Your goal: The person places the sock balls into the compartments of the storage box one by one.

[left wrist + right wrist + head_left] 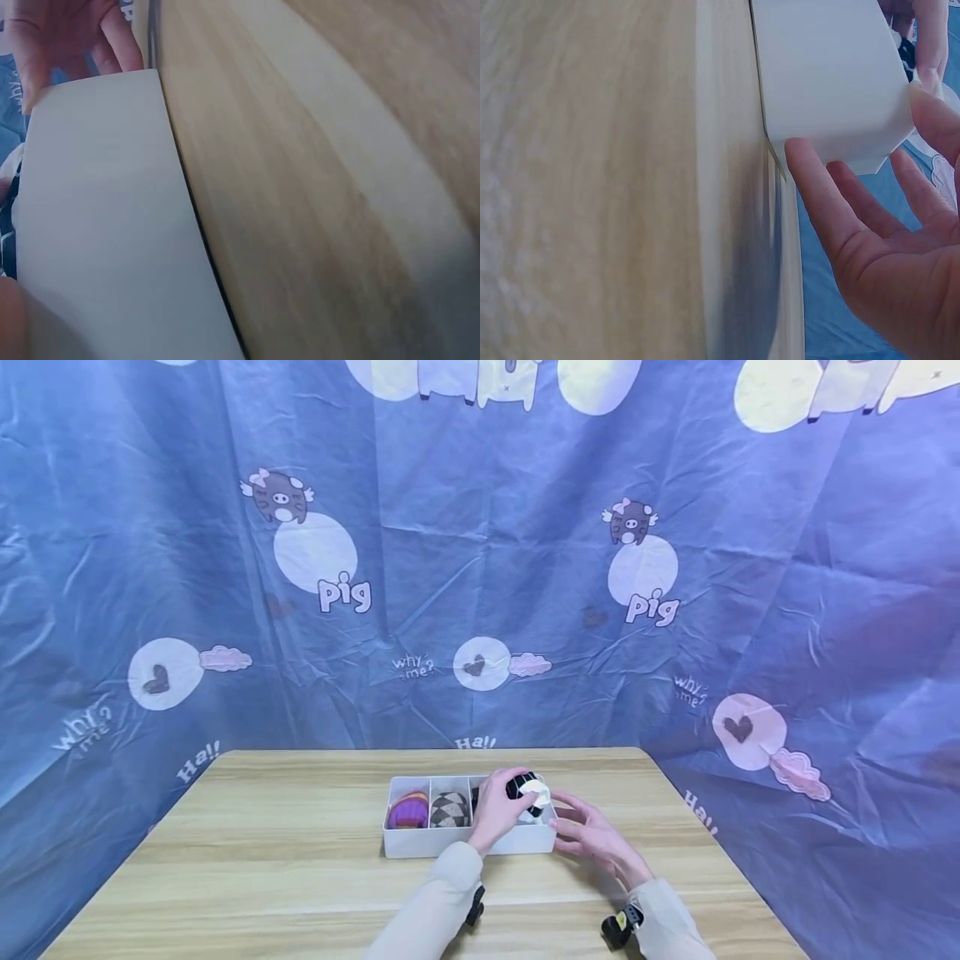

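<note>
A white divided box point(461, 842) stands on the table. My left hand point(495, 806) is over its right part, pinching a rolled-up sock point(514, 787), black with white lines and a white section. In the left wrist view only an edge of this sock point(9, 232) shows past the box wall. At the box's right end is my right hand point(588, 837), its fingers extended and fingertips point(798, 150) against the end wall. Its thumb lies at the rim in the right wrist view. A purple and orange rolled sock point(408, 811) fills the leftmost compartment, beside a grey argyle one point(449, 811).
The wood-grain table point(262, 835) extends on both sides of the box and in front of it. A blue curtain point(480, 577) with printed pigs hangs behind and around the table. Each wrist carries a small black camera point(618, 928).
</note>
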`<state>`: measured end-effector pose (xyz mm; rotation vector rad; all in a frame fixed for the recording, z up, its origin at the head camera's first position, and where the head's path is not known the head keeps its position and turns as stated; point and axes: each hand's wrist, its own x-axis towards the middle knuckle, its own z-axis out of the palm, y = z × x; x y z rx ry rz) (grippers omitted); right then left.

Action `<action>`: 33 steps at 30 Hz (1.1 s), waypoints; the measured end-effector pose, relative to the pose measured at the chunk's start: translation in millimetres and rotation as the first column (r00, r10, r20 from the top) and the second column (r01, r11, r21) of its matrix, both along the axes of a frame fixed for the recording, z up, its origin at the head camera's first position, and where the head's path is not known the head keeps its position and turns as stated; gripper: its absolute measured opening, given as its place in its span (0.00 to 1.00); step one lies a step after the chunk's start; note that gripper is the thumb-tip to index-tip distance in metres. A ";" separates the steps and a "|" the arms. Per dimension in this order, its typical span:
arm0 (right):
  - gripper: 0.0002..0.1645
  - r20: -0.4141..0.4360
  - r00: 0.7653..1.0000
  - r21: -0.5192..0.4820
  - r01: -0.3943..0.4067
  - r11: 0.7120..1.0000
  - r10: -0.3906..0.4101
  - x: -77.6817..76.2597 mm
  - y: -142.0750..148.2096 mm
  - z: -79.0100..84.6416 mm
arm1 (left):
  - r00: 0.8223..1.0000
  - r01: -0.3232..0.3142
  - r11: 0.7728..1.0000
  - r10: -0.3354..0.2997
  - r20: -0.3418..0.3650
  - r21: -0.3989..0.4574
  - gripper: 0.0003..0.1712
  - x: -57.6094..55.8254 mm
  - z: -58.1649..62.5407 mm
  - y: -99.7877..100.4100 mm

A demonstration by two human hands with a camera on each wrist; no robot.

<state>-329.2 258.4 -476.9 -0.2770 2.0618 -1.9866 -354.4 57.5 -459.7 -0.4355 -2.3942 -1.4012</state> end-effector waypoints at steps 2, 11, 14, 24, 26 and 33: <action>0.44 0.001 1.000 0.008 -0.002 1.000 0.002 -0.8 -0.9 0.6 | 1.000 0.004 0.999 -0.004 -0.016 -0.046 0.24 -1.2 -1.4 0.1; 0.43 0.008 1.000 -0.004 -0.018 1.000 0.018 0.4 -0.9 1.5 | 0.999 0.024 0.976 -0.032 -0.035 -0.215 0.28 -0.2 -0.5 1.7; 0.42 0.008 1.000 -0.004 -0.019 1.000 0.019 0.4 -1.0 2.1 | 0.998 0.033 0.965 -0.045 -0.040 -0.259 0.28 -0.7 0.8 0.8; 0.41 0.000 1.000 -0.002 -0.015 1.000 0.015 0.6 -2.7 3.6 | 0.995 0.064 0.982 -0.048 0.088 -0.179 0.34 -4.7 0.5 -4.9; 0.41 0.002 1.000 -0.001 -0.011 1.000 0.011 0.4 -2.8 4.3 | 0.995 0.067 0.984 -0.053 0.085 -0.166 0.33 -5.2 1.1 -5.8; 0.43 -0.002 1.000 0.022 -0.008 1.000 0.009 1.8 -2.4 2.1 | 0.989 0.086 0.993 -0.076 0.124 -0.079 0.32 -3.9 3.3 -5.8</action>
